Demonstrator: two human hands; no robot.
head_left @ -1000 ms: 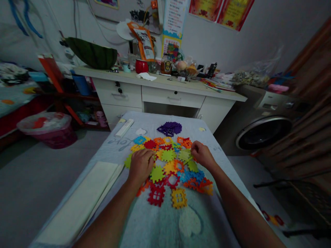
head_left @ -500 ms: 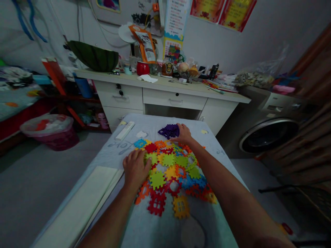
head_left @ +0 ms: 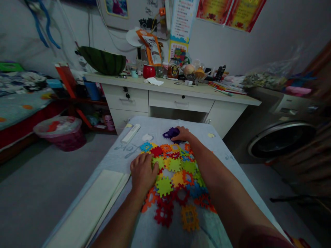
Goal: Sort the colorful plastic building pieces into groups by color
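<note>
A: Started with the head view. Saw what at the right hand?

B: Saw purple pieces under the fingers and just left of that grip. Found the fingers bent over the pile's right part, touching. Could not tell whether closed around a piece or only laid on top.

A: Spotted what at the left hand?

B: Spotted a green piece right beside the thumb, with the thumb spread away from the fingers. Could not tell whether gripping or merely touching.

A: And noticed what around that left grip?

B: Noticed a blue piece beyond the fingertips and a red piece a little to the right of those. Made out a larger green piece to the right of the wrist. Found a red window piece and a yellow window piece nearer the body than either hand, blurred.

A: Looked farther out?

B: Saw a white strip beyond the left hand, lying on the tablecloth. Caught a desk past the right hand, bearing a cut watermelon, a red pot and a jar. Spotted a washing machine well to the right of both hands, and a pink bin well to the left.
</note>
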